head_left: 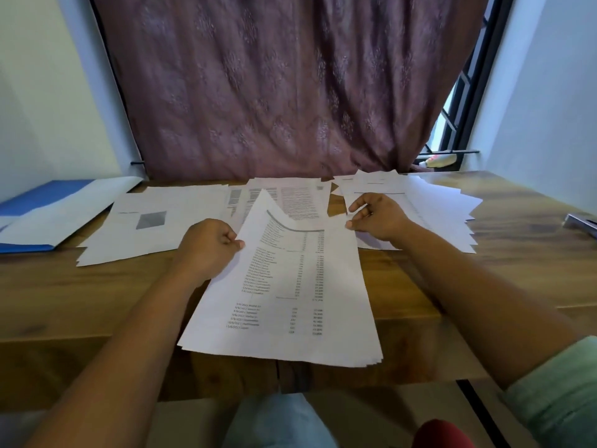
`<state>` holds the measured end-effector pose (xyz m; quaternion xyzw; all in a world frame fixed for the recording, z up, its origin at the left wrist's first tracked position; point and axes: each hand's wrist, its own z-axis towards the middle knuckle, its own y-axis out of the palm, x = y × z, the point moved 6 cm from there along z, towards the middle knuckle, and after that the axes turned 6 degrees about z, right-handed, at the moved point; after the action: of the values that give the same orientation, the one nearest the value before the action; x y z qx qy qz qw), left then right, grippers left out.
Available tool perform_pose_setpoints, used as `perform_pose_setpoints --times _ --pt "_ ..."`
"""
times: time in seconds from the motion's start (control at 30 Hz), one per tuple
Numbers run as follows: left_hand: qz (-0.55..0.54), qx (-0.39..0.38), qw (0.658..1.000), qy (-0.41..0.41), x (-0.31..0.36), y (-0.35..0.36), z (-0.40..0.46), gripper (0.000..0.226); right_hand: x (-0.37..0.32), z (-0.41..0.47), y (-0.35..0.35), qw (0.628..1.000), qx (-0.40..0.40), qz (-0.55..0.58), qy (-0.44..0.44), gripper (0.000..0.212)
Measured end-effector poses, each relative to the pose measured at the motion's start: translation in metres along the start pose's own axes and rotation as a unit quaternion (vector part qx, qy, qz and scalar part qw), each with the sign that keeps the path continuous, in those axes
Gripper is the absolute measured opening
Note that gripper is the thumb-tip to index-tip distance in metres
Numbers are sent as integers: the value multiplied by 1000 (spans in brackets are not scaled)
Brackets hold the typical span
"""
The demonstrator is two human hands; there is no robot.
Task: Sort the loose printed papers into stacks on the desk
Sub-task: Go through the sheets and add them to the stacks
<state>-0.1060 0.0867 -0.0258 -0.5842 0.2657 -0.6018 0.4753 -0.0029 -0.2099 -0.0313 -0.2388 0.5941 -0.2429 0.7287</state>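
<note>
A thick bundle of printed sheets [290,302] with columns of figures hangs over the near edge of the wooden desk [97,295]. My left hand [208,247] grips its left edge, thumb on top. My right hand [378,216] pinches the top sheet's right edge, and that sheet's far corner is lifted. Behind lie three stacks: one on the left with a grey square print [155,221], one in the middle with dense text [290,195], and one fanned out on the right [436,211].
A blue and white folder [48,211] lies at the far left of the desk. A metal object [581,223] sits at the right edge. A mauve curtain [290,92] hangs behind, with a small bottle [437,160] on the window sill.
</note>
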Motion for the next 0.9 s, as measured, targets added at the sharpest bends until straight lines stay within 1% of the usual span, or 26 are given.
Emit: perform_pose_setpoints --times 0.07,0.13,0.2,0.3,0.33,0.4,0.5,0.53,0.6,0.67,0.7,0.73,0.8,0.83,0.9 --pt "-8 -7 1000 -15 -1 0 -2 24 -6 6 4 999 -7 -36 -15 26" --pt "-1 -1 1000 -18 -1 -3 -4 14 -11 8 8 999 3 -21 -34 14" --pt "17 24 999 -14 -2 -6 -5 15 -11 6 15 999 13 -8 -48 19" --pt "31 75 997 0 -4 -12 -5 8 -9 3 19 997 7 -10 -71 29" --pt "23 92 995 3 -5 -14 -5 7 -6 4 19 997 4 -6 -72 28" --pt "-10 117 993 11 -6 -16 -5 7 1 9 17 998 -2 17 -66 19" --pt "-37 125 991 28 -7 -13 -4 10 10 17 18 998 8 14 -53 8" --pt "-55 125 990 27 -8 -11 -4 10 13 19 18 999 6 25 -40 12" --pt "-138 129 982 15 -13 -8 -5 9 16 20 22 997 -26 77 2 38" --pt "-247 127 961 -4 -18 -4 -6 11 15 17 26 978 -64 193 49 67" --pt "-294 119 948 -9 -19 -2 -6 14 14 15 27 966 -71 240 59 74" --pt "-334 110 936 -10 -19 0 -6 16 12 13 26 958 -70 271 60 72" --pt "-386 96 918 -11 -17 2 -6 18 6 8 20 943 -45 324 55 55" --pt "-397 92 913 -14 -17 3 -7 19 5 6 17 935 -32 350 54 50" --pt "-387 86 918 -23 -18 6 -6 20 4 5 12 916 -12 398 53 49"
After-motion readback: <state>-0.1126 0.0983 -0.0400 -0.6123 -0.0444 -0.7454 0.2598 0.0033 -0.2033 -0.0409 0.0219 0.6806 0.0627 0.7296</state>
